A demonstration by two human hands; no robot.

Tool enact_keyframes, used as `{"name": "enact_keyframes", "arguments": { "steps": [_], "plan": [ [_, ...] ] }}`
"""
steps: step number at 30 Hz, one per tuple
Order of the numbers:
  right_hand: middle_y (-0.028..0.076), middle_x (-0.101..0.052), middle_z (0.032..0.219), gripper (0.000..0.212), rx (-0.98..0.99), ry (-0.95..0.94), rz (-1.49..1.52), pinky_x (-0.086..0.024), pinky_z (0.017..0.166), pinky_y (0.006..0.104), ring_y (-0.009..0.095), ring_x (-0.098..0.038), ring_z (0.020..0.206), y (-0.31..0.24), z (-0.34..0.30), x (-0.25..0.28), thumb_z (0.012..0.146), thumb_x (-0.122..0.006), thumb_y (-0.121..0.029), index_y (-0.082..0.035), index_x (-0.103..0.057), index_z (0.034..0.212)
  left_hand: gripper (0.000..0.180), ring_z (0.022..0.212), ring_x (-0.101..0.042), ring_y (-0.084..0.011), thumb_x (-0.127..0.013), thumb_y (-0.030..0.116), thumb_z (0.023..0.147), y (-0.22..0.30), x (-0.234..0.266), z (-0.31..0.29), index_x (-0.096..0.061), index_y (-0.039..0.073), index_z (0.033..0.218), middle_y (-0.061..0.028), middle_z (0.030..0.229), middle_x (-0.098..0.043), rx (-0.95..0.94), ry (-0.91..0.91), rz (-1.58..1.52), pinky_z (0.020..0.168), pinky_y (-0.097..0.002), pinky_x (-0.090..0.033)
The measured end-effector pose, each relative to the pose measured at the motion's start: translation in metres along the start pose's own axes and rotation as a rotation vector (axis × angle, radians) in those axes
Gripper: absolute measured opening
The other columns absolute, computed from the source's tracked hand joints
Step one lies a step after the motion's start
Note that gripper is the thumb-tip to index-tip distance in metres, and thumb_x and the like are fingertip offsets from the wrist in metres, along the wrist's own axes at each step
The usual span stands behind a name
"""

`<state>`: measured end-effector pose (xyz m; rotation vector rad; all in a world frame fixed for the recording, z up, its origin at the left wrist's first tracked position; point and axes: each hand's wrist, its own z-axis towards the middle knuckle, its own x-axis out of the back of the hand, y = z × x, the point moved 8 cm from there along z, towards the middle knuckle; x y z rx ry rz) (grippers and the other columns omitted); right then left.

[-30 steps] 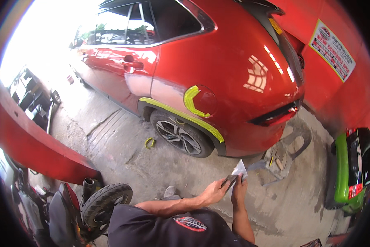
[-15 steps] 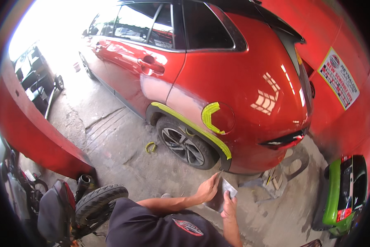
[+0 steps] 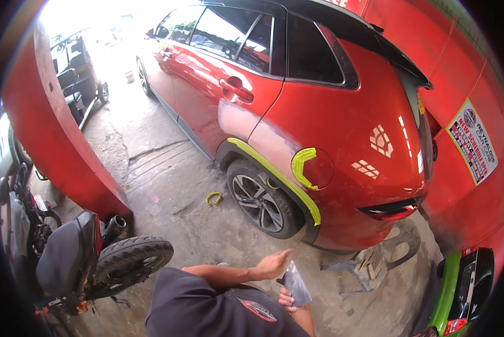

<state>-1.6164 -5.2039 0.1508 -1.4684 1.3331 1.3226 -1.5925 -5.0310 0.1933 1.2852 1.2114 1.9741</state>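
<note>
In front of my body, my right hand (image 3: 288, 299) grips a flat grey plate (image 3: 298, 287) by its lower edge. The plate looks smeared and tapers toward a corner at its top. Just left of it and higher is my left hand (image 3: 273, 265), its fingers pinched together and pointing toward the car; what they hold, if anything, is too small to make out. Beyond both hands stands a red car (image 3: 342, 129) with a pale, dull patch (image 3: 271, 139) above its rear wheel (image 3: 260, 199). Yellow-green masking tape (image 3: 280, 177) lines the wheel arch, and more tape borders the round fuel flap (image 3: 321, 167).
A ring of yellow tape (image 3: 214, 198) lies on the concrete floor near the wheel. A low stand (image 3: 360, 272) with small items is under the rear bumper. At left are a motorcycle (image 3: 72, 258) and a red pillar (image 3: 67, 140); a green car (image 3: 459, 292) is at lower right.
My hands have drawn apart; the left has moved left and away from the plate. My right hand has come lower and left, turning the plate's grey face into view. The whole view has shifted.
</note>
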Motion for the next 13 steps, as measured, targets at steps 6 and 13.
{"name": "enact_keyframes", "arguments": {
  "steps": [6, 13],
  "plan": [
    [0.010, -0.063, 0.099, 0.034, 1.046, 1.170, -0.793, -0.051, 0.074, 0.0323, 0.019, -0.060, 0.090, -0.069, -0.114, -0.017, 0.091, -0.068, -0.026, 0.000, -0.056, 0.109, 0.050, 0.097, -0.066, -0.0328, -0.059, 0.026, 0.094, -0.110, -0.009, -0.023, -0.046, 0.000, 0.136, -0.0174, 0.110, -0.067, 0.816, 0.105, -0.477, 0.085, -0.0410, -0.051],
    [0.014, -0.063, 0.104, 0.031, 1.213, 1.373, -1.745, -0.047, 0.089, 0.0371, 0.024, -0.061, 0.095, -0.052, -0.133, -0.107, 0.087, -0.064, -0.010, -0.002, -0.054, 0.115, 0.055, 0.088, -0.067, -0.0181, -0.073, 0.034, 0.088, -0.092, -0.040, -0.052, -0.054, 0.000, 0.128, -0.0103, 0.102, -0.067, 0.982, -0.032, -1.031, 0.066, -0.0350, -0.054]
  ]
}}
